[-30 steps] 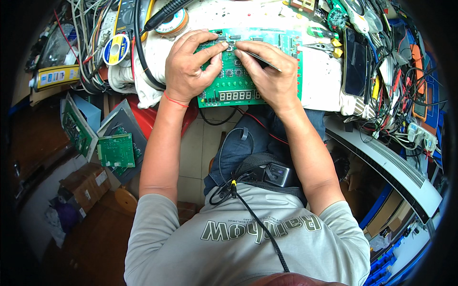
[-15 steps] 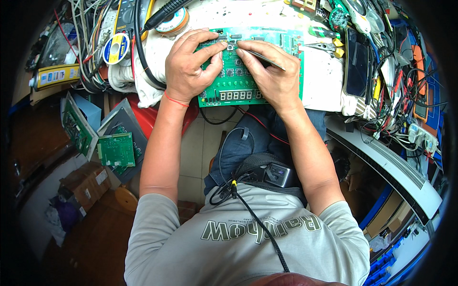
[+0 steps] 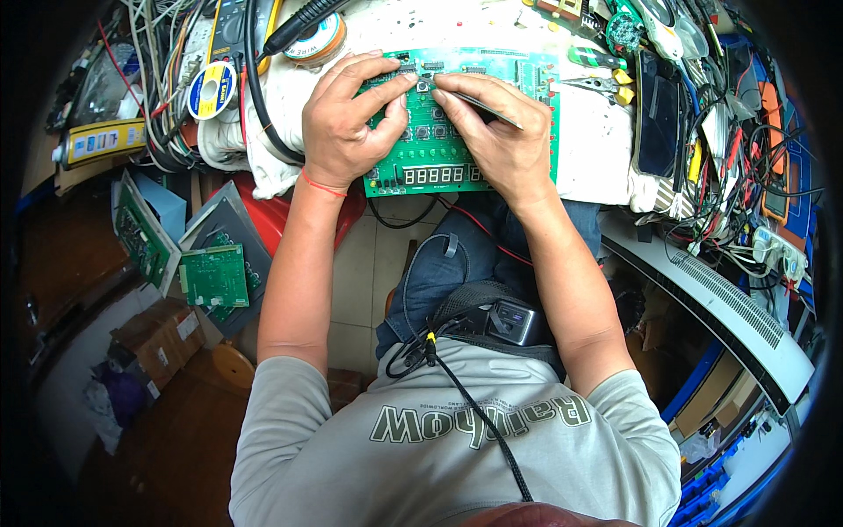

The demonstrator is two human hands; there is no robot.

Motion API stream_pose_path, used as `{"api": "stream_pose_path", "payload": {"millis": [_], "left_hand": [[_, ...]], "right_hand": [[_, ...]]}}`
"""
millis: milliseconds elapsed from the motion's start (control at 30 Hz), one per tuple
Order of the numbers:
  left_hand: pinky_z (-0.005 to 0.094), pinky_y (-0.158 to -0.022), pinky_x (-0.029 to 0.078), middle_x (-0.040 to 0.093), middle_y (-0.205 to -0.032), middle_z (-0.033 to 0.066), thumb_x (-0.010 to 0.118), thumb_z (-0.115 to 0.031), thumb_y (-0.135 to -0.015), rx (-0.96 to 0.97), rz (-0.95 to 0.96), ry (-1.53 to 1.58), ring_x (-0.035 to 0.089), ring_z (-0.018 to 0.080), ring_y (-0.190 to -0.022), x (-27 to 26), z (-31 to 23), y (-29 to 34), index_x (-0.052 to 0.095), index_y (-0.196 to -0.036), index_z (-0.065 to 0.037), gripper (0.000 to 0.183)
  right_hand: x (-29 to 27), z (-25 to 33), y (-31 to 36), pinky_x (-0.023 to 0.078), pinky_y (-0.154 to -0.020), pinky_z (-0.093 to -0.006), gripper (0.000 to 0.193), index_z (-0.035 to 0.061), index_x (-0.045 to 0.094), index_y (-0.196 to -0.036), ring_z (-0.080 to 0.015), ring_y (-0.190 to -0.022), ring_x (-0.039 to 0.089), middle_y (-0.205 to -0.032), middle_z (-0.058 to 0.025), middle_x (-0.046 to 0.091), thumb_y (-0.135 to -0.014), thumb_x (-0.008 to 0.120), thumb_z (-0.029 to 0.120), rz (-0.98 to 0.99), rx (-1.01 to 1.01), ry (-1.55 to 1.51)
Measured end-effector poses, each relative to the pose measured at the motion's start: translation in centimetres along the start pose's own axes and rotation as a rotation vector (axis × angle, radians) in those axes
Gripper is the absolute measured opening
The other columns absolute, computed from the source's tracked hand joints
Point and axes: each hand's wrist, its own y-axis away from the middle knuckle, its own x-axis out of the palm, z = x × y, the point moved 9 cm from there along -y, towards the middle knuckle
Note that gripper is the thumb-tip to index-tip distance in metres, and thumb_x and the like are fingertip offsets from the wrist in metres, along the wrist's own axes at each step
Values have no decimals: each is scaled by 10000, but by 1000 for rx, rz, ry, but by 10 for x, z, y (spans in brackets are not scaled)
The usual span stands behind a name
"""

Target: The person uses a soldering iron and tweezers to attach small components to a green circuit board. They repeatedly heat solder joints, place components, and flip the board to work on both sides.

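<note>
A green circuit board (image 3: 527, 79) with push buttons and a row of digit displays lies on the white bench top (image 3: 588, 140). My left hand (image 3: 351, 123) rests on the board's left part, fingertips pressing near a small component at its upper middle. My right hand (image 3: 500, 132) lies on the board's middle and grips thin metal tweezers (image 3: 492, 107), whose tip meets the same spot by my left fingertips. A red band circles my left wrist.
Tangled cables, a solder spool (image 3: 318, 39) and a tape roll (image 3: 211, 90) crowd the bench's left. Pliers (image 3: 593, 83), a dark phone (image 3: 659, 123) and more wires fill the right. Spare green boards (image 3: 215, 277) stand left by my leg. A cardboard box (image 3: 158, 338) sits on the floor.
Both hands stay on the board; the fingers have shifted only slightly around the small component.
</note>
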Motion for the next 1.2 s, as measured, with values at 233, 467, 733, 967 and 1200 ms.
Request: {"api": "stream_pose_path", "payload": {"millis": [233, 467, 733, 967, 1200], "left_hand": [[402, -901, 578, 738, -1066, 78, 747, -67, -760, -2, 12, -11, 710, 304, -1031, 1, -1, -1, 823, -1013, -119, 270], [405, -905, 581, 738, -1071, 81, 747, -66, -756, 2, 11, -28, 711, 312, -1038, 1, -1, 0, 821, -1012, -110, 270], [413, -922, 585, 742, -1072, 90, 748, -59, -743, -6, 12, -31, 717, 326, -1048, 2, -2, 0, 820, -1006, -101, 276], [418, -932, 586, 744, -1067, 94, 749, -46, -735, 3, 5, -23, 722, 328, -1038, 1, -2, 0, 818, -1007, -92, 285], [424, -944, 582, 749, -1074, 95, 743, -51, -742, -4, 7, -18, 725, 325, -1048, 1, -1, 0, 818, -1004, -88, 275]], "right_hand": [[0, 1, -1, 610, -717, -334, 211, 38, 777, -1032, -273, -842, 775, -958, -136, 782, -832, 825, -11, 2, -10, 2], [0, 1, -1, 608, -713, -330, 213, 42, 780, -1032, -271, -838, 773, -953, -131, 782, -830, 825, -11, 3, -6, 2], [0, 1, -1, 608, -716, -329, 214, 47, 780, -1035, -267, -842, 773, -957, -124, 783, -832, 824, -6, 9, -3, 13], [2, 0, 0, 612, -805, -323, 214, 38, 792, -1066, -236, -924, 779, -1015, -113, 799, -857, 816, 3, 45, 30, 18], [1, 3, -2, 613, -737, -336, 214, 46, 774, -1031, -273, -862, 776, -967, -120, 786, -828, 822, -6, 24, -20, 9]]}}
